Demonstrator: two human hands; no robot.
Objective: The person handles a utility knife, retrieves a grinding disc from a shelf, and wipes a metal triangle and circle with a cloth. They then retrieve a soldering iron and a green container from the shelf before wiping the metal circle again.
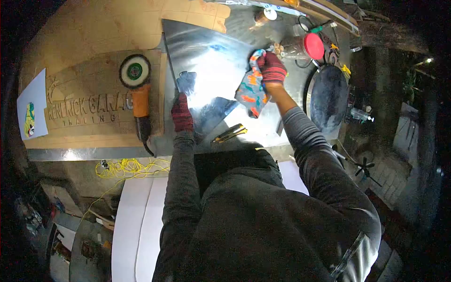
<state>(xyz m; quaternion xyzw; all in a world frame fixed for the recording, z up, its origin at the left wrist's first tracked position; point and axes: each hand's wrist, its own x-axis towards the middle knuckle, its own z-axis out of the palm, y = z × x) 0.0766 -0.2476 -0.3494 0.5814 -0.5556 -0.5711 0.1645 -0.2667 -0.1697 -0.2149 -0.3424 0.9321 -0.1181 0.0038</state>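
A patterned grey, orange and blue cloth (pixel 252 89) hangs from my right hand (pixel 273 70), which is closed on its upper end in a red and black glove. Under it lies a shiny metal sheet (pixel 206 51) that reflects a bright light. My left hand (pixel 182 113), in the same kind of glove, is at the sheet's left edge; its fingers are too dark to make out. Between my arms, near the front edge, lies a yellow and black cutter (pixel 230 133).
An orange angle grinder (pixel 140 101) lies on a cardboard piece with cut-out lettering (pixel 80 105) at left. A red-lidded jar (pixel 313 46), a round dark plate (pixel 327 98) and a copper-coloured spool (pixel 265 16) stand at right and back. Yellow cord (pixel 127 168) lies below the table edge.
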